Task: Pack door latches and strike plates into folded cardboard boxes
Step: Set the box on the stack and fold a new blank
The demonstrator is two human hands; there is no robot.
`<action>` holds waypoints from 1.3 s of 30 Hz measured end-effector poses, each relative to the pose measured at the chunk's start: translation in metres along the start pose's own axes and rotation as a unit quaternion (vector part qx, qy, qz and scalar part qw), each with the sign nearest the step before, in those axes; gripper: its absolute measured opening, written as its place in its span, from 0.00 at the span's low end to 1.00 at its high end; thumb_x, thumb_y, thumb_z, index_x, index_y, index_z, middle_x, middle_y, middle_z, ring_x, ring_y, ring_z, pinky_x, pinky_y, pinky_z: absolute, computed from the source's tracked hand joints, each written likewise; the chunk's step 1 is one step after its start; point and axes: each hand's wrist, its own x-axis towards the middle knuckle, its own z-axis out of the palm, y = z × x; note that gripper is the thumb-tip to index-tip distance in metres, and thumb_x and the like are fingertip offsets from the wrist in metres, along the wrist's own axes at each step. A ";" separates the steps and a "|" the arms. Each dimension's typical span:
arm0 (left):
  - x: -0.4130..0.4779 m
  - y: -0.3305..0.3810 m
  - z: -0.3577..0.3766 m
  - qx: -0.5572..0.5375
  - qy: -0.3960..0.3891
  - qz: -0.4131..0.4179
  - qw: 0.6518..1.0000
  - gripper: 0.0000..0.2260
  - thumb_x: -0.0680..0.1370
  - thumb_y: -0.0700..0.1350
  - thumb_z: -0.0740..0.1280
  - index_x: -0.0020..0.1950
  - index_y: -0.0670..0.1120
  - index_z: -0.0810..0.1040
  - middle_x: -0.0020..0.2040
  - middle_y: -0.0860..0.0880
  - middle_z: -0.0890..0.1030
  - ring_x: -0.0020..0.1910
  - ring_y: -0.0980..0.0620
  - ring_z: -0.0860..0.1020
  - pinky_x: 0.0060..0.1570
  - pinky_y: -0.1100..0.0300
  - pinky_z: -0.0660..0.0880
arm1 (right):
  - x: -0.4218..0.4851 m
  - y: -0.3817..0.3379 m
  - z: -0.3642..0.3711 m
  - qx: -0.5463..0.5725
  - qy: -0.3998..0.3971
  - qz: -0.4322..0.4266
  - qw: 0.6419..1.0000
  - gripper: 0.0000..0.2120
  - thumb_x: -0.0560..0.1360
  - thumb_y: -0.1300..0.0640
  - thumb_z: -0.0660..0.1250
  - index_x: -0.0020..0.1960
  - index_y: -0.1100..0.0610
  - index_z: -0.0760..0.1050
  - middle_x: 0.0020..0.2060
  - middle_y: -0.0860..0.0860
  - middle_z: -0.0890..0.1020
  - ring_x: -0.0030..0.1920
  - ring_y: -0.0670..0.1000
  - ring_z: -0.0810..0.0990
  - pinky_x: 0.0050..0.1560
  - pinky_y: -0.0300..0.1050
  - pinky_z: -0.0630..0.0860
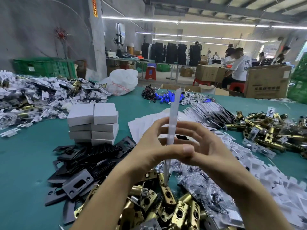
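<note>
Brass door latches (166, 205) heaped at 6 o'clock, both hands raised over them gripping an unfolded box blank (173, 117).

Left hand (154, 146) and right hand (207, 146) meet mid-frame. The fingers (159, 125) of the left curl onto the white blank, thumb lying across toward the right hand; the right hand's fingers curve against the blank's other side. Blank stands upright, edge-on to the camera, its top toward 12 o'clock. Black strike plates (86, 160) piled at 9 o'clock on the green counter (25, 163). Stacked folded white boxes (93, 123) at 10 o'clock. Second latch pile (265, 130) at 3 o'clock, flat white blanks (249, 163) just beside it.
</note>
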 end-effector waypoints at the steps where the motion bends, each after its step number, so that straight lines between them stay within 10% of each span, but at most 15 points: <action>1: -0.001 0.001 0.000 -0.007 -0.031 -0.002 0.999 0.38 0.62 0.50 0.79 0.71 0.50 0.71 0.63 0.45 0.81 0.62 0.44 0.81 0.59 0.47 0.79 | -0.001 -0.001 -0.001 0.019 0.015 -0.005 1.000 0.30 0.61 0.56 0.77 0.63 0.46 0.76 0.60 0.49 0.82 0.60 0.53 0.81 0.55 0.51 0.82; 5: -0.004 0.007 -0.001 -0.008 -0.096 -0.001 0.995 0.32 0.68 0.50 0.71 0.71 0.46 0.72 0.65 0.42 0.79 0.66 0.39 0.77 0.67 0.38 0.70 | 0.000 -0.007 0.006 -0.041 0.100 -0.019 0.994 0.33 0.61 0.48 0.77 0.65 0.38 0.73 0.56 0.42 0.81 0.56 0.46 0.82 0.48 0.44 0.83; 9: -0.007 0.006 -0.003 -0.061 -0.110 -0.028 0.992 0.30 0.56 0.51 0.76 0.56 0.43 0.81 0.44 0.50 0.87 0.46 0.57 0.85 0.49 0.61 0.79 | 0.001 -0.007 0.013 -0.142 0.143 -0.026 0.979 0.35 0.63 0.42 0.77 0.67 0.32 0.69 0.58 0.39 0.76 0.51 0.40 0.79 0.42 0.37 0.80; 12: -0.013 0.010 -0.008 -0.179 -0.158 -0.078 0.968 0.13 0.76 0.52 0.69 0.60 0.54 0.84 0.53 0.58 0.85 0.58 0.59 0.81 0.61 0.61 0.75 | 0.002 -0.007 0.013 -0.102 0.136 -0.025 0.985 0.36 0.60 0.38 0.78 0.66 0.31 0.69 0.57 0.40 0.78 0.53 0.43 0.81 0.43 0.45 0.83; 15: -0.018 0.012 -0.007 -0.241 -0.185 -0.142 0.942 0.19 0.83 0.42 0.54 0.66 0.53 0.81 0.60 0.58 0.83 0.63 0.60 0.78 0.63 0.64 0.73 | 0.003 -0.004 0.013 -0.060 0.121 -0.029 0.990 0.35 0.63 0.43 0.80 0.66 0.35 0.71 0.57 0.42 0.81 0.54 0.47 0.84 0.47 0.45 0.83; 21: -0.015 0.001 -0.003 -0.268 -0.181 -0.086 0.942 0.21 0.74 0.55 0.73 0.64 0.48 0.82 0.59 0.48 0.84 0.58 0.50 0.82 0.58 0.56 0.78 | 0.003 0.002 0.016 -0.117 0.143 -0.033 0.982 0.27 0.66 0.51 0.79 0.62 0.37 0.75 0.55 0.40 0.82 0.52 0.44 0.84 0.47 0.44 0.83; 25: -0.015 0.006 0.000 -0.280 -0.145 -0.094 0.944 0.25 0.68 0.57 0.78 0.61 0.48 0.84 0.58 0.45 0.84 0.55 0.47 0.83 0.56 0.53 0.79 | 0.001 0.002 0.016 -0.303 0.152 -0.044 0.940 0.26 0.69 0.40 0.73 0.66 0.36 0.73 0.67 0.37 0.67 0.69 0.40 0.67 0.59 0.44 0.77; 30: -0.017 0.012 0.000 -0.221 -0.130 -0.104 0.961 0.24 0.63 0.58 0.80 0.57 0.51 0.85 0.52 0.46 0.85 0.50 0.48 0.85 0.49 0.55 0.81 | 0.000 -0.002 0.020 -0.419 0.139 -0.055 0.895 0.33 0.68 0.27 0.57 0.69 0.41 0.71 0.59 0.35 0.64 0.66 0.41 0.62 0.61 0.53 0.75; 39: -0.023 0.020 0.010 -0.188 -0.092 -0.104 0.972 0.21 0.67 0.53 0.70 0.55 0.42 0.81 0.43 0.47 0.85 0.42 0.53 0.85 0.41 0.64 0.80 | -0.001 -0.015 0.017 -0.366 0.150 -0.082 0.915 0.17 0.67 0.32 0.62 0.47 0.42 0.72 0.47 0.39 0.73 0.52 0.39 0.73 0.46 0.27 0.69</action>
